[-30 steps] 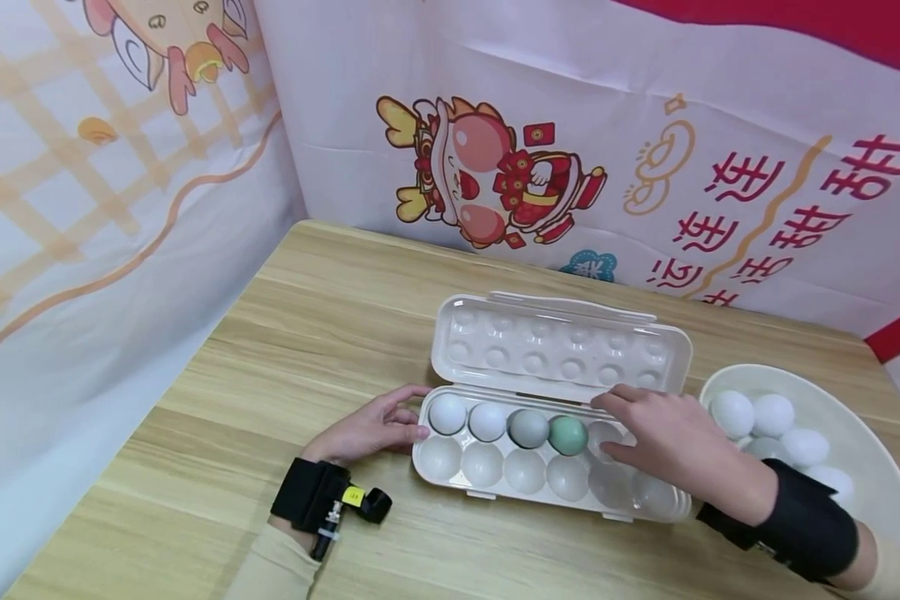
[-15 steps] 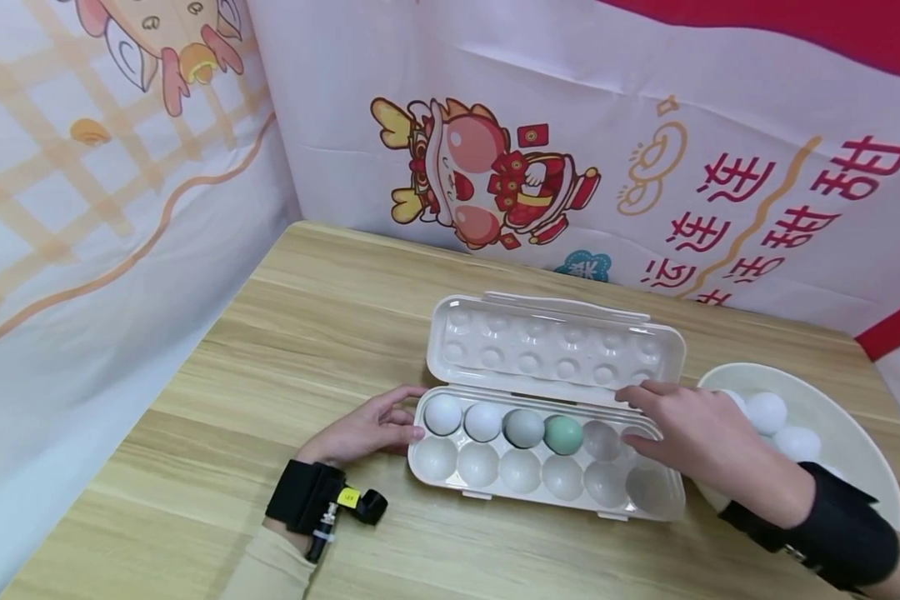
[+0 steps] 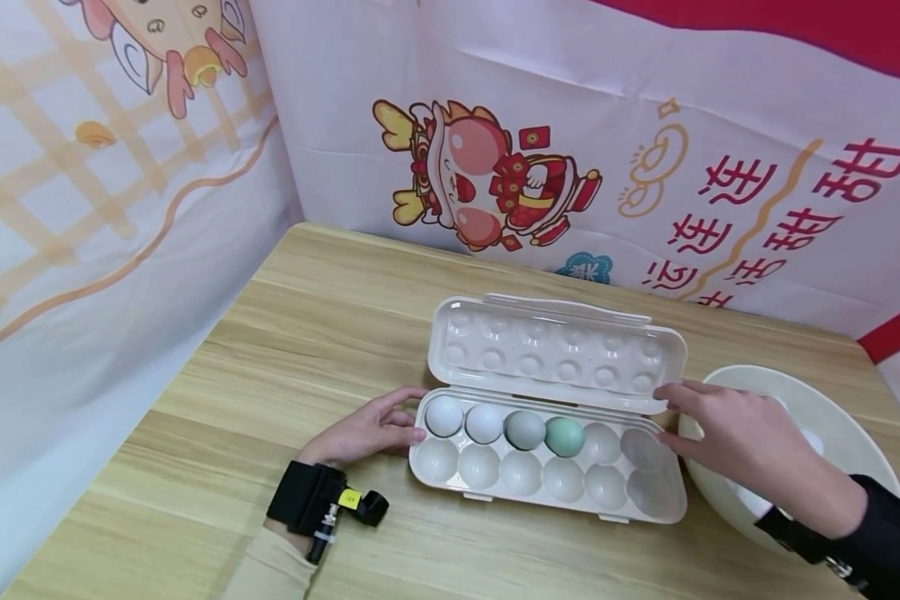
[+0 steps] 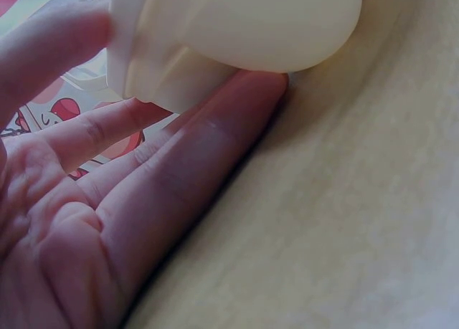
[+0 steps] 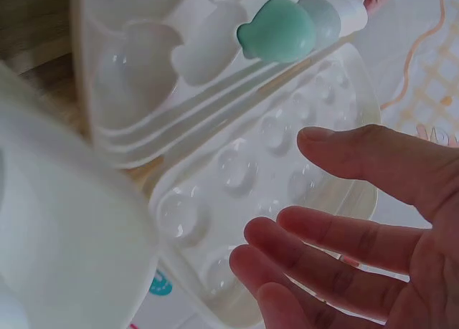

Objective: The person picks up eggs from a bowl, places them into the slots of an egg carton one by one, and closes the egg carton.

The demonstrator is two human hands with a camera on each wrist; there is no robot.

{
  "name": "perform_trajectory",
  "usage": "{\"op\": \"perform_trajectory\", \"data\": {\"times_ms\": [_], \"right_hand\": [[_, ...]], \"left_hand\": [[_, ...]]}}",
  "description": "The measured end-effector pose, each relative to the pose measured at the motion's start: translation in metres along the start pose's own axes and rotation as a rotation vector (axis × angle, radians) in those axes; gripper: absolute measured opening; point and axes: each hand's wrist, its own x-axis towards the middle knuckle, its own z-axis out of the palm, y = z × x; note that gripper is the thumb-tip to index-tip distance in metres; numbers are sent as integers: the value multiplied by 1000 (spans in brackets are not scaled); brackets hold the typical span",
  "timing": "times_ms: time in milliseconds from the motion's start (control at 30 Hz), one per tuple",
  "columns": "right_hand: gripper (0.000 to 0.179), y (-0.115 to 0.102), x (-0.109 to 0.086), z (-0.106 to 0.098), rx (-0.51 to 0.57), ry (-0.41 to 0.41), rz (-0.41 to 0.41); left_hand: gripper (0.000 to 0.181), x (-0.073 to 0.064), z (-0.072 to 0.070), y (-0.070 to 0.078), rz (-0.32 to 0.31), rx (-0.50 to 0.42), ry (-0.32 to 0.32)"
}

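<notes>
A white plastic egg carton (image 3: 521, 475) lies on the table with its lid (image 3: 555, 354) folded back. Along its far row sit two white eggs (image 3: 444, 415), a grey egg (image 3: 525, 430) and a green egg (image 3: 566, 437). My left hand (image 3: 366, 429) grips the carton's left end, thumb on the rim; the left wrist view has the fingers reaching under the carton (image 4: 272, 28). Over the carton's right end and the bowl's near side is my right hand (image 3: 746, 429). In the right wrist view that hand (image 5: 358, 250) has nothing between thumb and fingers.
A cream bowl (image 3: 866, 442) stands right of the carton, close to its end. White eggs in it are mostly hidden by my right hand. Printed cloth (image 3: 330, 167) hangs behind and left of the wooden table (image 3: 270, 333).
My right hand has moved right, from above the carton's cups beside the green egg to the carton's right end by the bowl. The left hand keeps its place.
</notes>
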Motion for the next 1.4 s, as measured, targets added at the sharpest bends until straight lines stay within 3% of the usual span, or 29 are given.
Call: {"op": "perform_trajectory", "data": {"times_ms": [333, 567, 700, 1400], "right_hand": [[46, 31, -14, -4, -8, -2, 70], [51, 57, -19, -1, 34, -143, 203], [53, 67, -21, 3, 34, -163, 238], [58, 102, -14, 26, 55, -280, 300]], "left_hand": [[56, 1, 0, -3, 3, 2, 6], [57, 1, 0, 0, -13, 8, 14], [59, 1, -1, 2, -15, 21, 13], [57, 1, 0, 1, -15, 6, 15]]}}
